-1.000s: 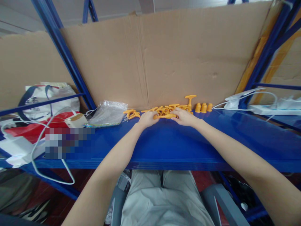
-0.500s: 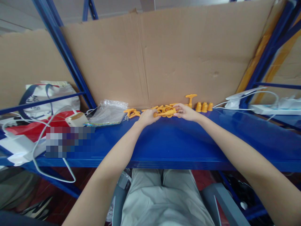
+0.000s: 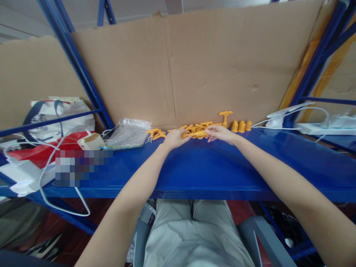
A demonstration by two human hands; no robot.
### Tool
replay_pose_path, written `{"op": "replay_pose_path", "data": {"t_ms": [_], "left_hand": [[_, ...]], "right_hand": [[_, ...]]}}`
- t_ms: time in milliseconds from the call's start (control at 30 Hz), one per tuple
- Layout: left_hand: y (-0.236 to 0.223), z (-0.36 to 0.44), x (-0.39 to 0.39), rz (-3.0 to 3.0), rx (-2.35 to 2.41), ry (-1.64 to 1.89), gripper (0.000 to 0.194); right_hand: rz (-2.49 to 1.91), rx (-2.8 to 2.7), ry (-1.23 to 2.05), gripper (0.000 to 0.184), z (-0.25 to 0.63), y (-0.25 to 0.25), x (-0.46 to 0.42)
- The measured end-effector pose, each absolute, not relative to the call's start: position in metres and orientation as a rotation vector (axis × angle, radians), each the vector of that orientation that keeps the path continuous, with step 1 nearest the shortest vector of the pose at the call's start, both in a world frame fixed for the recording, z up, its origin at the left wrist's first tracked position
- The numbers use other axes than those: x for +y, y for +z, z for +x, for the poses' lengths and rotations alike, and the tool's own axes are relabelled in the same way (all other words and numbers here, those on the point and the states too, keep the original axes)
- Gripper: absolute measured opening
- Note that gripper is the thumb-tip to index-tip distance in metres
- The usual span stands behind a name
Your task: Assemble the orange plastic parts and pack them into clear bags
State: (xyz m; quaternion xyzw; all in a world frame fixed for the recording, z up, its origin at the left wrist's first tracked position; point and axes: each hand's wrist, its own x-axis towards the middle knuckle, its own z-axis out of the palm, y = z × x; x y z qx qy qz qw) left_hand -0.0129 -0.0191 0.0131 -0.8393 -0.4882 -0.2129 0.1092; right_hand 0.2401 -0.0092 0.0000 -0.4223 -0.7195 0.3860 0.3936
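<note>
Between my hands lies a yellow-orange plastic piece (image 3: 199, 134), long and narrow with a round knob at its left end. My left hand (image 3: 175, 138) is closed round the part by the knob. The fingers of my right hand (image 3: 220, 134) pinch its right end. Just behind it, a heap of similar yellow plastic parts (image 3: 190, 128) lies against the cardboard, partly hidden by my hands. Some curved yellow parts (image 3: 156, 133) sit left of my left hand. Beyond my right hand stand a T-shaped yellow part (image 3: 225, 118) and several yellow cup-like pieces (image 3: 241, 126).
The blue shelf (image 3: 205, 167) is backed by a cardboard sheet (image 3: 222, 66). At left are a clear plastic bag (image 3: 128, 132), a red bag (image 3: 50, 148), white cables and a cloth bag (image 3: 61, 115). A white power strip (image 3: 314, 128) lies at right.
My right hand has shifted slightly, its raised fingers coming down onto the right end of the yellow plastic piece. My left hand has stayed where it was.
</note>
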Motion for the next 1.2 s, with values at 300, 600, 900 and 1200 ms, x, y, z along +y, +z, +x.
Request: {"op": "replay_pose_path", "data": {"t_ms": [300,600,900,1200], "left_hand": [[0.015,-0.011,-0.023,-2.381,-1.418,-0.597,0.035],[0.015,-0.007,-0.026,-2.335,-1.441,-0.597,0.034],[0.015,-0.007,-0.026,-2.334,-1.466,-0.583,0.035],[0.016,-0.008,-0.027,-2.341,-1.441,-0.565,0.035]], "right_hand": [[-0.961,-1.839,1.076,0.028,0.243,0.003,-0.015],[-1.152,-1.729,1.158,0.051,0.232,0.007,-0.022],[-1.102,-1.789,1.165,0.038,0.243,0.008,-0.023],[-1.099,-1.82,1.141,0.031,0.24,0.008,-0.023]]}}
